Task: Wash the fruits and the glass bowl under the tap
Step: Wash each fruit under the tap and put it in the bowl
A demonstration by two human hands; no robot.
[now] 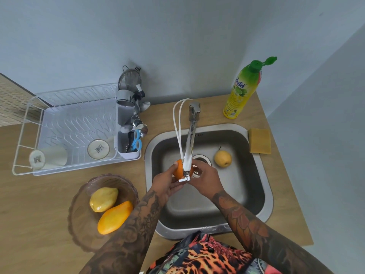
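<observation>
An orange (178,169) is held under the spout of the tap (190,143) over the steel sink (258,186). My left hand (166,181) cups it from the left and my right hand (205,177) wraps it from the right; the spout hides its middle. A yellow pear (223,158) lies in the basin, right of the drain. On the counter to the left, the brownish glass bowl (83,212) holds a yellow fruit (103,199) and an orange mango (115,217).
A white dish rack (65,127) with a cup and a small bowl stands at the back left, a cutlery caddy (129,133) beside it. A dish soap bottle (245,89) and a yellow sponge (259,141) sit right of the sink. A white cord hangs along the tap.
</observation>
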